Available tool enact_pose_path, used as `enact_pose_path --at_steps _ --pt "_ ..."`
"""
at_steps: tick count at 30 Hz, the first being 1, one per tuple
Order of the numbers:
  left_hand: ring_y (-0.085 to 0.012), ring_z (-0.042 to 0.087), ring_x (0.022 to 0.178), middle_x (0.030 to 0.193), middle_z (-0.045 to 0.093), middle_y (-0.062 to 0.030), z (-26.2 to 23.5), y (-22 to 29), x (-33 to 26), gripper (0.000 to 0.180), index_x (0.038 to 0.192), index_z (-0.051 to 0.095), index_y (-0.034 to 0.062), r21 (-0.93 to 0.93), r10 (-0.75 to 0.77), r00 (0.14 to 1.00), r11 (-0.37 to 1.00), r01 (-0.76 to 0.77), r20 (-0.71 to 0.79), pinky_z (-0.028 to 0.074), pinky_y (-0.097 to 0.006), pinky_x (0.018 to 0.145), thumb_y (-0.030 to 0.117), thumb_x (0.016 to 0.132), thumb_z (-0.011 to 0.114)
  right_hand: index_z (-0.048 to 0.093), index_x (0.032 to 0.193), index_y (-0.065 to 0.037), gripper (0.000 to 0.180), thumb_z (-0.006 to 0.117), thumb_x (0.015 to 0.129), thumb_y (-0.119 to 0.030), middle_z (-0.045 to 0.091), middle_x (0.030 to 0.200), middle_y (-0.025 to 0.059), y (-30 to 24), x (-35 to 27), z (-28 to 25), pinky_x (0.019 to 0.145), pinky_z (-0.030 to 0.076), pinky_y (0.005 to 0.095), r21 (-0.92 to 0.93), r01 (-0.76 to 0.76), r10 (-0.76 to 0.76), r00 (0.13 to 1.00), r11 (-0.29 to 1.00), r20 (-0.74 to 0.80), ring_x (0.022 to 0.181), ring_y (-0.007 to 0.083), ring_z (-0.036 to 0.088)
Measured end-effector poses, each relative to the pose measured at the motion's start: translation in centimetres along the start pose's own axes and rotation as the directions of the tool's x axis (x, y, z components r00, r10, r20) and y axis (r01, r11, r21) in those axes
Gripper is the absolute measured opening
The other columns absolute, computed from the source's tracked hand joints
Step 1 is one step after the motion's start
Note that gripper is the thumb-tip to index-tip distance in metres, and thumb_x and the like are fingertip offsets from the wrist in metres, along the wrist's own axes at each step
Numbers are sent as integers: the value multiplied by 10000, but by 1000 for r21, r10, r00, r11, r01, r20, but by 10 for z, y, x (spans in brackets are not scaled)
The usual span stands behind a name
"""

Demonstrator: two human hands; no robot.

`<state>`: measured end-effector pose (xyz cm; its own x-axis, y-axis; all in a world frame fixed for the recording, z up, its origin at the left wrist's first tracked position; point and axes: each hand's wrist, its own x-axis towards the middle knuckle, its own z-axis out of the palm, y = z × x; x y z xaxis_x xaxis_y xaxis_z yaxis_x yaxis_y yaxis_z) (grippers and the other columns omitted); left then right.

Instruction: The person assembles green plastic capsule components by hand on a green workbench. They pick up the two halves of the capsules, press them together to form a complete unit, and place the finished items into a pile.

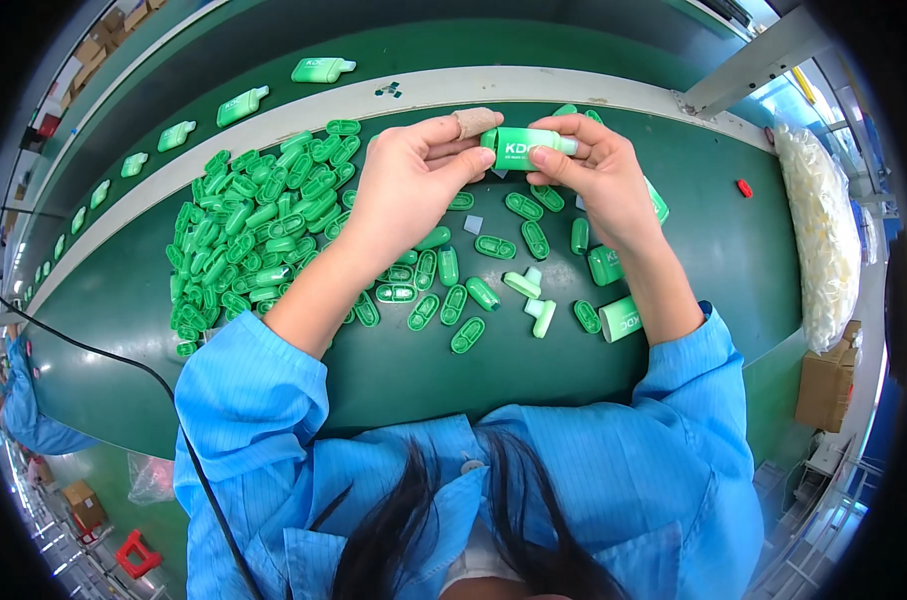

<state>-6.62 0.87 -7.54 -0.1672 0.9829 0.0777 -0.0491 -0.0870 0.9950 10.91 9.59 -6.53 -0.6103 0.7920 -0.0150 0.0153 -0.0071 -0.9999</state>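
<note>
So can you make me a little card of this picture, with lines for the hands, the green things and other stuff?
Left grip: holds the left end of a green case; tan bandage on one finger
Right grip: holds the case's right end
Table: dark green
Pile: many small green oval pieces, on the left
Near the middle: two pale green pieces
Beyond the pale rail: row of similar green cases
Right side: small red piece

A clear plastic bag packed with pale-yellow pieces (pixel 819 240) sits near three o'clock, a brown cardboard box (pixel 826 392) between three and four. Toward two stands a grey metal post (pixel 749 78); near eight, a red open-framed object (pixel 146 565).
</note>
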Motion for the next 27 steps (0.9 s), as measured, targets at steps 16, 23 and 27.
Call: enact_pose_path --at_steps 16,23,27 --pt "-131 621 934 1026 651 -105 2 -1 -6 326 1139 595 -21 85 106 993 991 -101 -47 504 -246 841 22 819 643 581 1009 16 247 684 792 -40 664 853 79 -2 -3 -2 683 508 220 -55 16 -13 999 998 50 752 111 628" --pt "-141 619 949 1036 651 -111 1 1 -3 346 1170 575 -22 123 189 982 975 -186 -11 508 -266 847 26 831 628 579 1016 27 252 679 790 -23 662 854 82 -8 -4 -2 692 503 222 -107 141 -138 990 984 40 774 107 621" --pt "-143 624 929 1008 656 -105 6 -2 -4 359 1205 536 -32 165 133 989 979 -121 -61 513 -264 820 50 860 595 580 1022 30 248 671 797 -24 662 851 80 -4 -5 -2 693 499 221 -131 131 -131 991 983 9 778 105 620"
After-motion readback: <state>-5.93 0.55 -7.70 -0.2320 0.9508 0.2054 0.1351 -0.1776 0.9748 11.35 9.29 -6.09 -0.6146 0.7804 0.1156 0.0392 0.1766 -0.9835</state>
